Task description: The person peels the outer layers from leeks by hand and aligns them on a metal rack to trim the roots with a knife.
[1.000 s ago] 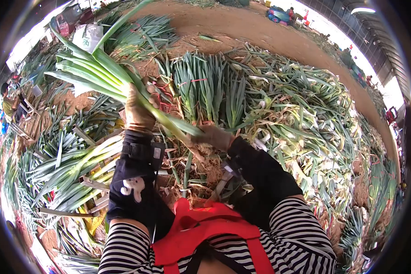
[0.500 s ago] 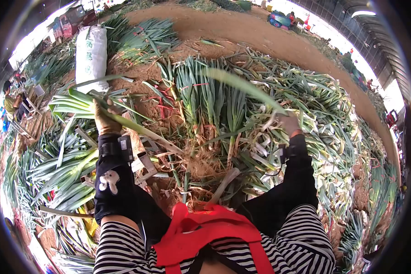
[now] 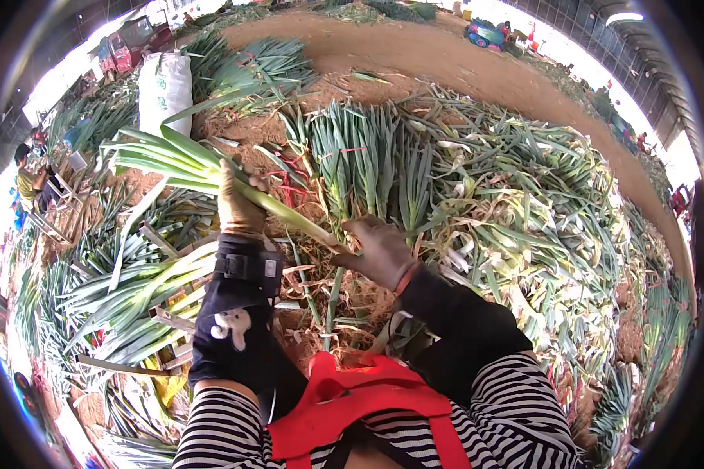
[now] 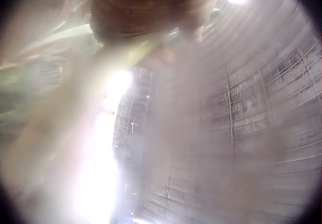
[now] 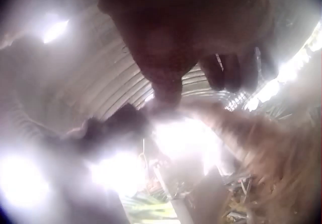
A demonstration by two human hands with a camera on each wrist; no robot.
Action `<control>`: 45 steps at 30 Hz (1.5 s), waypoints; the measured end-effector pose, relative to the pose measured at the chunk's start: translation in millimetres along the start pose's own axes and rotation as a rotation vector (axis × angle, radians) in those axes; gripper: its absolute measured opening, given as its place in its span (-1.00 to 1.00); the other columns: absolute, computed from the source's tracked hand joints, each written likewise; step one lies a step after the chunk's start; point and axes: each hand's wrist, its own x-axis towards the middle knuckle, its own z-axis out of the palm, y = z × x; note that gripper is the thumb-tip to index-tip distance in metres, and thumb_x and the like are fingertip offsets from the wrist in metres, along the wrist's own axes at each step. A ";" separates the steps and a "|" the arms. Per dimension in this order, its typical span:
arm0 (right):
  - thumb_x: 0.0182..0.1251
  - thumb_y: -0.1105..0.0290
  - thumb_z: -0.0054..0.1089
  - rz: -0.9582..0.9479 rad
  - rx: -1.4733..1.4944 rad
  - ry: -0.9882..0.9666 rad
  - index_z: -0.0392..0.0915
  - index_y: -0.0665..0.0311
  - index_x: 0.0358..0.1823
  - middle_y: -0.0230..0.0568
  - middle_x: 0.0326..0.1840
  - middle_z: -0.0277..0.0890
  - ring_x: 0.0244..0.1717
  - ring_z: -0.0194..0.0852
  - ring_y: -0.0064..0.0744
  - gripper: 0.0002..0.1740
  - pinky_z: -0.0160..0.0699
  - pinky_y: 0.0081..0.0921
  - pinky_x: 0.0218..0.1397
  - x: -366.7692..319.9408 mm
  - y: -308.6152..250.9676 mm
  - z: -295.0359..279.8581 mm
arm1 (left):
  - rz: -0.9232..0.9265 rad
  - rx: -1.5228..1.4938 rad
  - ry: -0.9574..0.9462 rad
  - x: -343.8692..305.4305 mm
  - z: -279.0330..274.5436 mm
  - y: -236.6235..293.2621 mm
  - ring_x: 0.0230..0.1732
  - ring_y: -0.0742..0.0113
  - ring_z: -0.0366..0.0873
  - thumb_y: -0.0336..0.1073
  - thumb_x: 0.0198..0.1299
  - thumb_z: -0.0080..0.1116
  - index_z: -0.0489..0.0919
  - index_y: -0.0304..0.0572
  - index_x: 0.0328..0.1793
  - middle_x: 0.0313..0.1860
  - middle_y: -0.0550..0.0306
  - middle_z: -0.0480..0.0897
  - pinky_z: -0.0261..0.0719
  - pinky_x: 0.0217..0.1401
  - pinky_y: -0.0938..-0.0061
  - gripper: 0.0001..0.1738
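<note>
In the head view my gloved left hand (image 3: 241,205) grips a leek (image 3: 293,217) around its stalk. The leek slants, green leaves fanning out to the upper left and pale lower end toward the right. My gloved right hand (image 3: 383,252) is at that lower end, thumb and fingers spread apart around it, the thumb right at the stalk. The right wrist view shows the right hand (image 5: 186,33) dark against the light, fingers apart, beside the blurred roots (image 5: 271,158). Glare washes out the left wrist view, where part of the left hand (image 4: 146,13) appears at the top.
Bundled leeks (image 3: 356,152) with a red tie stand ahead. A wide heap of stripped leaves (image 3: 540,211) covers the right side. Loose leeks (image 3: 133,289) lie on a wooden frame at left. Behind them stands a white sack (image 3: 166,86); a person (image 3: 30,180) sits at far left.
My right hand has come back left from over the leaf heap, where a long leaf was in the air beside it, to the leek's lower end. My left hand has shifted right with the leek.
</note>
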 end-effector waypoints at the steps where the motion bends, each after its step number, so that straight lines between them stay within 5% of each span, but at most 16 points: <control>1: 0.14 -0.05 0.32 0.013 -0.035 0.048 0.51 0.11 -0.06 -0.19 -0.06 0.49 -0.06 0.49 -0.21 -0.52 0.38 -0.24 0.02 2.3 -12.7 -0.3 | -0.015 -0.032 0.009 -3.0 5.1 -4.6 -0.48 0.40 0.42 0.04 0.28 0.18 0.48 -0.01 -0.04 -0.35 0.22 0.56 0.53 -0.38 0.42 -0.65; 5: 0.10 0.15 0.32 -0.053 -0.211 0.242 0.48 0.09 -0.21 -0.29 -0.29 0.37 -0.18 0.41 -0.23 -0.69 0.30 -0.23 -0.03 12.6 -9.7 8.7 | -0.073 -0.068 0.085 -3.4 5.8 -16.0 -0.36 0.40 0.44 -0.01 0.30 0.17 0.48 0.02 -0.04 -0.31 0.25 0.51 0.55 -0.24 0.41 -0.71; 14: 0.13 0.25 0.28 -0.142 -0.550 0.277 0.46 0.14 -0.35 -0.28 -0.33 0.34 -0.24 0.40 -0.25 -0.80 0.31 -0.21 -0.07 19.6 7.2 17.4 | -0.033 -0.143 0.107 -6.7 7.5 -22.7 -0.34 0.39 0.44 -0.08 0.33 0.15 0.47 -0.06 -0.10 -0.33 0.23 0.47 0.56 -0.19 0.44 -0.74; 18: 0.12 0.27 0.26 -0.073 -0.470 0.219 0.48 0.15 -0.35 -0.27 -0.35 0.35 -0.28 0.39 -0.26 -0.82 0.32 -0.24 -0.10 19.4 8.1 22.1 | -0.045 -0.146 0.230 -10.5 13.1 -21.2 -0.32 0.37 0.46 -0.15 0.31 0.18 0.46 -0.13 -0.12 -0.33 0.23 0.48 0.61 -0.10 0.37 -0.76; 21: 0.08 0.27 0.28 -0.261 -0.586 0.206 0.50 0.12 -0.34 -0.32 -0.30 0.36 -0.24 0.38 -0.28 -0.82 0.33 -0.27 -0.08 16.9 4.7 6.0 | -0.071 0.013 0.349 -16.1 20.1 -16.1 -0.31 0.32 0.49 -0.24 0.29 0.18 0.45 -0.23 -0.12 -0.32 0.17 0.48 0.66 0.02 0.28 -0.77; 25: 0.06 0.29 0.25 -0.339 -0.411 0.278 0.49 0.09 -0.33 -0.34 -0.22 0.33 -0.23 0.40 -0.32 -0.83 0.39 -0.24 -0.04 20.5 17.3 -9.0 | -0.306 0.044 0.149 4.2 -19.0 -25.9 -0.21 0.17 0.59 -0.39 0.28 0.14 0.46 -0.43 -0.07 -0.28 0.02 0.54 0.70 0.06 0.16 -0.77; 28: 0.02 0.37 0.32 -0.442 -0.362 0.347 0.42 0.10 -0.36 -0.33 -0.22 0.38 -0.30 0.43 -0.31 -0.78 0.49 -0.28 -0.11 24.6 18.4 -14.3 | -0.194 0.239 0.205 -3.7 -7.0 -20.9 -0.17 0.13 0.62 -0.44 0.25 0.17 0.45 -0.47 -0.05 -0.25 0.00 0.56 0.73 0.00 0.24 -0.76; 31: 0.17 0.53 0.26 -0.305 0.487 0.307 0.34 0.17 -0.32 -0.25 -0.35 0.50 -0.52 0.43 -0.50 -0.77 0.45 -0.56 -0.51 27.8 18.8 -4.9 | -0.177 0.247 0.259 -3.4 -2.5 -18.2 -0.26 0.19 0.61 -0.43 0.23 0.23 0.46 -0.43 -0.09 -0.28 0.04 0.56 0.75 -0.07 0.37 -0.76; 32: 0.17 0.53 0.26 -0.302 0.485 0.300 0.34 0.17 -0.32 -0.25 -0.35 0.50 -0.52 0.43 -0.50 -0.77 0.45 -0.56 -0.51 24.0 20.4 -5.2 | -0.143 0.244 0.286 -3.2 -1.2 -19.2 -0.30 0.22 0.60 -0.42 0.23 0.24 0.46 -0.40 -0.11 -0.30 0.07 0.55 0.74 -0.09 0.40 -0.77; 34: 0.25 0.52 0.21 0.267 1.350 0.098 0.32 0.21 -0.29 -0.27 -0.35 0.50 -0.47 0.44 -0.56 -0.80 0.48 -0.59 -0.46 16.8 21.1 -9.6 | -0.131 0.180 0.269 -3.3 0.3 -21.0 -0.30 0.25 0.59 -0.40 0.25 0.22 0.46 -0.36 -0.11 -0.33 0.10 0.54 0.72 -0.06 0.40 -0.79; 38: 0.27 0.56 0.14 0.422 1.754 0.266 0.33 0.23 -0.25 -0.28 -0.38 0.47 -0.43 0.55 -0.37 -0.85 0.58 -0.49 -0.30 20.9 11.7 -14.3 | -0.134 -0.008 0.126 -8.7 6.6 -26.8 -0.30 0.31 0.56 -0.33 0.31 0.15 0.48 -0.21 -0.12 -0.38 0.18 0.52 0.65 0.07 0.29 -0.86; 40: 0.25 0.58 0.13 0.442 1.754 0.247 0.34 0.22 -0.24 -0.30 -0.40 0.44 -0.40 0.58 -0.31 -0.84 0.59 -0.44 -0.23 19.7 12.6 -14.5 | -0.279 -0.126 0.155 -9.4 0.8 -36.0 -0.32 0.30 0.55 -0.30 0.32 0.14 0.49 -0.15 -0.15 -0.40 0.18 0.51 0.63 0.07 0.20 -0.88; 42: 0.21 0.62 0.09 0.414 1.844 0.155 0.34 0.22 -0.27 -0.29 -0.42 0.42 -0.41 0.57 -0.32 -0.84 0.58 -0.46 -0.27 18.9 9.4 -12.2 | -0.257 -0.120 0.158 1.0 -15.9 -47.7 -0.32 0.29 0.53 -0.29 0.32 0.14 0.46 -0.13 -0.21 -0.42 0.19 0.50 0.63 0.03 0.18 -0.88; 44: 0.17 0.60 0.05 0.324 1.811 0.073 0.34 0.22 -0.31 -0.27 -0.44 0.42 -0.47 0.52 -0.37 -0.87 0.50 -0.50 -0.36 15.4 12.5 -11.8 | -0.192 -0.059 0.406 5.2 -18.4 -50.8 -0.41 0.30 0.50 -0.26 0.31 0.16 0.44 -0.14 -0.28 -0.46 0.19 0.49 0.67 -0.15 0.22 -0.82; 45: 0.15 0.57 0.04 0.141 1.545 -0.057 0.35 0.22 -0.32 -0.28 -0.43 0.41 -0.51 0.47 -0.40 -0.88 0.43 -0.52 -0.41 11.4 10.8 -17.7 | -0.081 0.107 0.420 -10.6 8.8 -40.0 -0.54 0.33 0.41 -0.13 0.37 0.08 0.43 -0.05 -0.39 -0.60 0.24 0.39 0.62 -0.27 0.29 -0.71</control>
